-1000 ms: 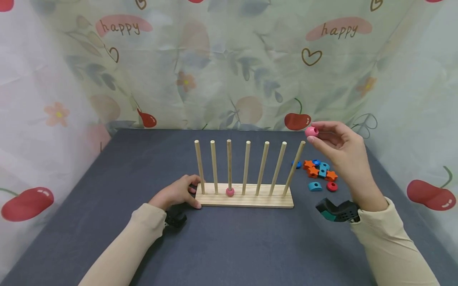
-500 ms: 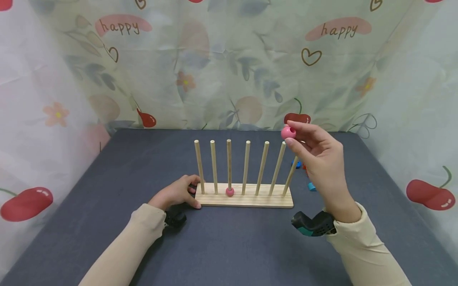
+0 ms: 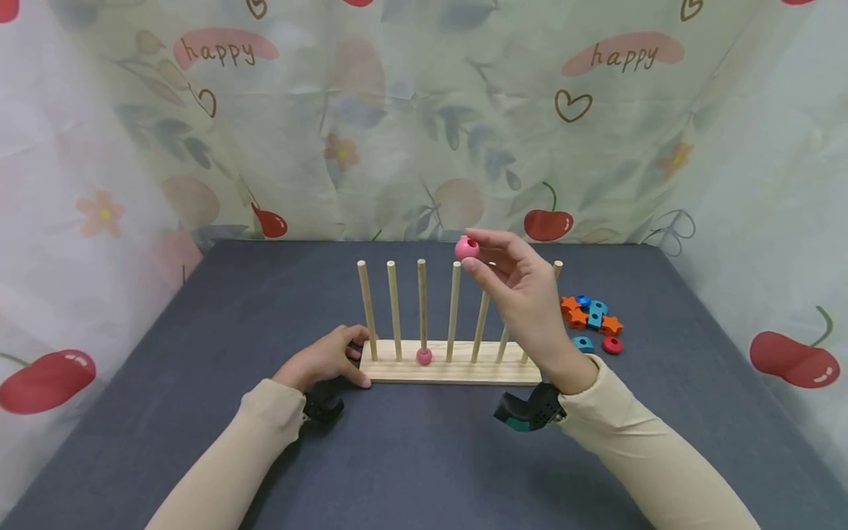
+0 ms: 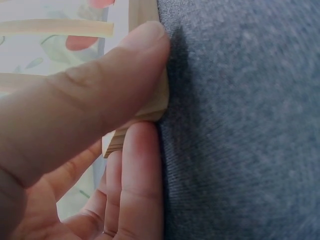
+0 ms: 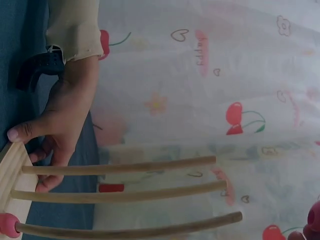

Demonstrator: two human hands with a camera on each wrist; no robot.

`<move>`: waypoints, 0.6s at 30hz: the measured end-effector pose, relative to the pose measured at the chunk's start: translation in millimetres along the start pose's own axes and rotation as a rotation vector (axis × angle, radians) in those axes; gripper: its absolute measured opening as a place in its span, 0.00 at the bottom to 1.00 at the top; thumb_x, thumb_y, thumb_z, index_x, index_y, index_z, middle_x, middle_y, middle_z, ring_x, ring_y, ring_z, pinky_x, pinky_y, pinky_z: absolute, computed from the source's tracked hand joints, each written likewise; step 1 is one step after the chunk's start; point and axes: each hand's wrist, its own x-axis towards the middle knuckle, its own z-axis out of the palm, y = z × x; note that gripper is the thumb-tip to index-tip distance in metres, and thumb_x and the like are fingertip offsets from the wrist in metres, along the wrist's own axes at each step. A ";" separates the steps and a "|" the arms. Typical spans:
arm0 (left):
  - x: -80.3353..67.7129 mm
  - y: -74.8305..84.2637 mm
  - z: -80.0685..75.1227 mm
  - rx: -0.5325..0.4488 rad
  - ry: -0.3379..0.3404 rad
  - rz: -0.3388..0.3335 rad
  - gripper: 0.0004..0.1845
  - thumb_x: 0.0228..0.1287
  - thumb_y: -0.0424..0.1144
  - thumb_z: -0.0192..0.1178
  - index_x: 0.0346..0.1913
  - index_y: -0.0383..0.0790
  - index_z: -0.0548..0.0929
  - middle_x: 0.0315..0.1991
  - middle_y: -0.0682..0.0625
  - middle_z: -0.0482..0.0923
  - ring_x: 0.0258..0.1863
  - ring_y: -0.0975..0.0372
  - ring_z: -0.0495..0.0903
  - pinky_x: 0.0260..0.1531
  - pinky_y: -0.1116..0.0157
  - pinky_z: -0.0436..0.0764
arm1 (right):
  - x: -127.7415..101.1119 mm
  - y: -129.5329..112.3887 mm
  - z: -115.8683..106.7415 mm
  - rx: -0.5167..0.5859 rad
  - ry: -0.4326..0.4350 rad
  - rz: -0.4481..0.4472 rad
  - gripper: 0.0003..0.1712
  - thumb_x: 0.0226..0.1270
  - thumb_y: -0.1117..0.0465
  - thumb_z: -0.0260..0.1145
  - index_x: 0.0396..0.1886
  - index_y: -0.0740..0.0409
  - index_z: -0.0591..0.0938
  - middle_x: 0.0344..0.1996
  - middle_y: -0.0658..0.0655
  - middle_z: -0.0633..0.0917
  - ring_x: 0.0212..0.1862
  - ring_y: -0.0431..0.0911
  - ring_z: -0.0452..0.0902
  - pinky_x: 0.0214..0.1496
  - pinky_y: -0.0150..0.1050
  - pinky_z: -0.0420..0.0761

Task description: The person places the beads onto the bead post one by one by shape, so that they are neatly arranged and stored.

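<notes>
My left hand grips the left end of a wooden peg board. In the left wrist view its thumb lies over the board's edge, with fingers against the end. A row of several upright pegs stands on the board. One pink bead sits at the foot of the third peg from the left. My right hand pinches another pink bead between thumb and fingertips, close to the top of the fourth peg. This hand hides parts of the pegs on the right. The held bead shows at the right wrist view's lower right edge.
Right of the board, several loose pieces lie on the dark table: orange stars, blue pieces and a red round one. A patterned curtain hangs behind and along both sides.
My right hand has carried the pink bead leftward, from beyond the rightmost peg to near the fourth peg. The loose pieces show again behind it. My left hand has kept its place.
</notes>
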 end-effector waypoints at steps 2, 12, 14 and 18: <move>0.7 0.3 -0.1 0.006 -0.003 0.004 0.42 0.41 0.29 0.78 0.63 0.33 0.69 0.58 0.36 0.64 0.54 0.48 0.74 0.48 0.57 0.78 | -0.6 1.2 4.9 0.009 -0.007 -0.005 0.21 0.64 0.71 0.64 0.58 0.66 0.77 0.52 0.59 0.81 0.52 0.43 0.80 0.54 0.32 0.79; 1.1 -1.9 -1.2 0.004 0.000 0.002 0.42 0.41 0.30 0.78 0.62 0.34 0.70 0.58 0.36 0.64 0.54 0.48 0.74 0.48 0.57 0.78 | 1.3 13.9 33.3 -0.003 0.010 -0.098 0.22 0.65 0.73 0.63 0.59 0.67 0.77 0.55 0.61 0.79 0.58 0.47 0.75 0.65 0.41 0.71; 1.2 -1.8 -1.0 0.007 -0.001 0.015 0.41 0.40 0.30 0.79 0.61 0.34 0.70 0.57 0.36 0.64 0.53 0.48 0.74 0.48 0.57 0.78 | 1.5 19.1 36.8 -0.013 0.018 -0.101 0.22 0.66 0.72 0.62 0.60 0.66 0.76 0.56 0.61 0.79 0.59 0.46 0.74 0.66 0.39 0.70; 1.9 -1.6 -0.3 0.007 0.001 0.035 0.39 0.40 0.29 0.79 0.59 0.34 0.72 0.55 0.37 0.64 0.52 0.48 0.75 0.48 0.57 0.78 | 0.8 27.5 42.3 -0.029 0.024 -0.105 0.22 0.68 0.70 0.62 0.62 0.65 0.75 0.58 0.60 0.78 0.61 0.44 0.74 0.67 0.37 0.69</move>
